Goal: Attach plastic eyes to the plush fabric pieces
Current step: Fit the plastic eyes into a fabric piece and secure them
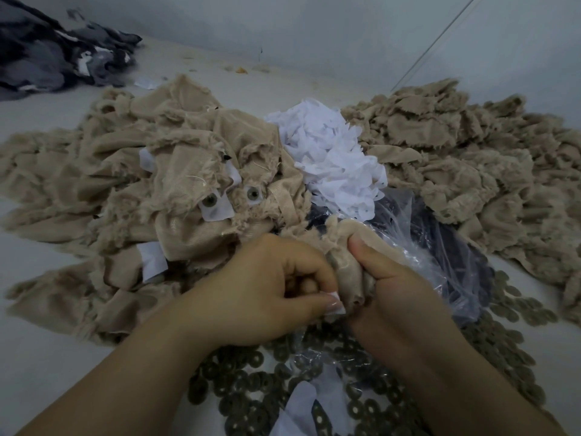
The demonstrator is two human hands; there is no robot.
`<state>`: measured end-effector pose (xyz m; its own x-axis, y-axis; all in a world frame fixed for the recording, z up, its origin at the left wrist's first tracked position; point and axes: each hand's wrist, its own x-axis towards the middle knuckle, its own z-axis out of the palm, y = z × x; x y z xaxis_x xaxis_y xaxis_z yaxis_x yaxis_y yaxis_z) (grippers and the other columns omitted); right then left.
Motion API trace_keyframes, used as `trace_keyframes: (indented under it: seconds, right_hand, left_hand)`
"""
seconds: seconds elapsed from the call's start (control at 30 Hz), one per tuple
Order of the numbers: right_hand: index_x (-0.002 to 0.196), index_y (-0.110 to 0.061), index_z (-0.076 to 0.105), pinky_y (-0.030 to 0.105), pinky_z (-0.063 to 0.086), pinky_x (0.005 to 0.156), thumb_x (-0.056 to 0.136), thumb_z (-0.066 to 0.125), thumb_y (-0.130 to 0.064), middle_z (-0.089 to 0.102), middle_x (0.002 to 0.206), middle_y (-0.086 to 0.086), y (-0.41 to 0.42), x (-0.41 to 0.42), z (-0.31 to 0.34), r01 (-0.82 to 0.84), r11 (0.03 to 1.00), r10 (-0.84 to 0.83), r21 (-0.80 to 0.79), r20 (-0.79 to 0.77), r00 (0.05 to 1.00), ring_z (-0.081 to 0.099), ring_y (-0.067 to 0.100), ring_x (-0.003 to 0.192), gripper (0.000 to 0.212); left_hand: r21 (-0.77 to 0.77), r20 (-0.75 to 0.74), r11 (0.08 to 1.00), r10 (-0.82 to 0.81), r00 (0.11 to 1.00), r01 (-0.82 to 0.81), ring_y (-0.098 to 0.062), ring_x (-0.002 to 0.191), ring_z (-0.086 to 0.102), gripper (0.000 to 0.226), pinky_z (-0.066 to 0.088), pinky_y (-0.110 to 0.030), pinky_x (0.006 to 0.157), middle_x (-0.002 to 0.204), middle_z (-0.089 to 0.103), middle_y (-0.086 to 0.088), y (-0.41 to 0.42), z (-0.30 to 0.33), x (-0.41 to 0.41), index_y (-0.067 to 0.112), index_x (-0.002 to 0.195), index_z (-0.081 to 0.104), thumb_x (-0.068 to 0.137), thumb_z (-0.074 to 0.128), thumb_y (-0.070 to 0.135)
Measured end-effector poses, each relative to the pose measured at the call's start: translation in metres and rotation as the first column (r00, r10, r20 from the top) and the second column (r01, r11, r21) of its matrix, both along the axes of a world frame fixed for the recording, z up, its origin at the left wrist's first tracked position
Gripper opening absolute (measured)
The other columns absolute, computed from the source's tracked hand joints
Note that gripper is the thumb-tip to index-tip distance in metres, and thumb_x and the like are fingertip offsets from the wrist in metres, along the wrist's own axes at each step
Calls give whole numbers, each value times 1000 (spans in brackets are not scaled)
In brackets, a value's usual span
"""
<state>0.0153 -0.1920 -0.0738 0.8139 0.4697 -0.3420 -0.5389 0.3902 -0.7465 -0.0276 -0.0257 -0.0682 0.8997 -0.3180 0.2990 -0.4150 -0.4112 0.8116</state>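
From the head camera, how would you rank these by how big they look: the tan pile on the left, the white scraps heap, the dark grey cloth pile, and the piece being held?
1. Tan plush pile on the left
2. Dark grey cloth pile, though it lies farther off and is cut by the frame, so this is unsure
3. White scraps heap
4. Held plush piece

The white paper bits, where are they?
In the head view, the white paper bits sit heaped up the middle, between two tan plush piles, just above the clear plastic bag.
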Motion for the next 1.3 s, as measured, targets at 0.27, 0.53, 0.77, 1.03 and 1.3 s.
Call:
trace_keyframes:
  seconds: [0.27, 0.53, 0.77, 1.03, 1.3]
  right_hand:
    - [112, 1, 69, 43, 60, 76, 91, 57, -32, 74, 104, 21, 4, -8, -3, 114, 992, -107, -62, 111, 988, 74, 34, 94, 41]
    - [71, -18, 82, 25, 59, 56, 84, 56, -31, 78, 79, 8, 7, -3, -12, 133, 991, -132, 2, 100, 986, 76, 18, 73, 32]
    - [103, 11, 69, 32, 62, 66, 82, 63, -30, 73, 101, 28, 7, -6, -11, 157, 988, -156, -7, 104, 982, 75, 34, 92, 46]
    - [92, -9, 80, 32, 61, 68, 79, 66, -35, 76, 101, 18, 4, -6, -14, 191, 977, -165, -94, 232, 959, 75, 28, 93, 33]
    - [91, -6, 76, 45, 62, 77, 87, 64, -31, 70, 102, 29, 6, -10, -17, 233, 957, -163, -171, 349, 923, 71, 38, 98, 28]
  left_hand:
    - [-109, 59, 987, 126, 990, -119, -24, 49, 56, 8, 46, -32, 47, 60, 62, -4, -19, -14, 1, 17, 84, 65, 91, 64, 15]
    - [-396, 55, 874, 328, 943, -281, -31, 53, 61, 3, 50, -50, 49, 64, 66, -9, -31, -18, 2, 21, 83, 66, 84, 66, 18]
    - [-376, -14, 865, 353, 935, -332, -27, 50, 60, 12, 47, -32, 44, 59, 66, -5, -32, -20, 3, 17, 76, 64, 78, 74, 24]
    - [-380, -66, 913, 134, 989, -149, -11, 42, 40, 9, 38, -19, 46, 45, 47, 4, -29, -17, -1, 24, 78, 64, 82, 69, 18]
    - [-387, -63, 897, 204, 977, -212, -27, 41, 43, 17, 37, -27, 41, 57, 56, -22, -32, -19, 2, 28, 80, 46, 86, 59, 18]
